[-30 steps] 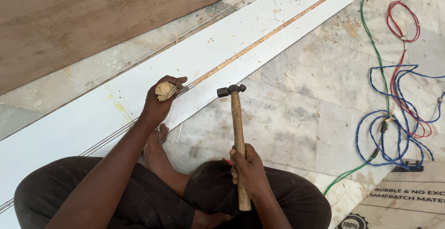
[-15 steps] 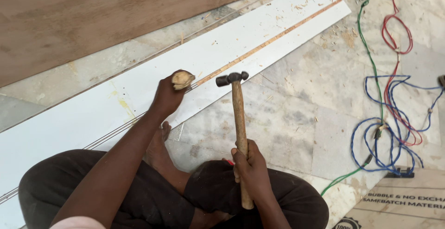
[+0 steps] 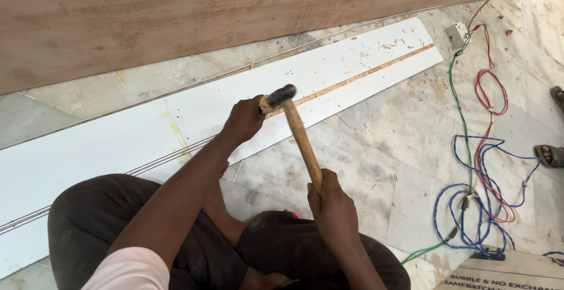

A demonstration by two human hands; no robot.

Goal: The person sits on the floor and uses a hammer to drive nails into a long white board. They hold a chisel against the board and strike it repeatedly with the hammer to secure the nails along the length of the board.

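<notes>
My right hand [image 3: 330, 205] grips the wooden handle of a hammer [image 3: 299, 131]. Its dark metal head, blurred, sits right against the pale wooden-handled tool [image 3: 268, 103] that my left hand [image 3: 242, 120] holds upright. That tool stands on a long white laminated board [image 3: 117, 143] lying on the floor, at a thin brown groove [image 3: 364, 74] that runs along the board. I sit cross-legged in dark trousers at the board's near edge.
A large brown plywood sheet [image 3: 176, 14] lies beyond the board. Red, blue and green wires [image 3: 482, 167] coil on the marble floor at right, near a white socket box [image 3: 456, 33]. Wood shavings scatter around the board's far end. Another person's sandalled feet [image 3: 551, 155] show at the right edge.
The hammer head has swung down from beside the tool onto its top. My left hand and the tool have shifted right along the groove, and my view has moved with them.
</notes>
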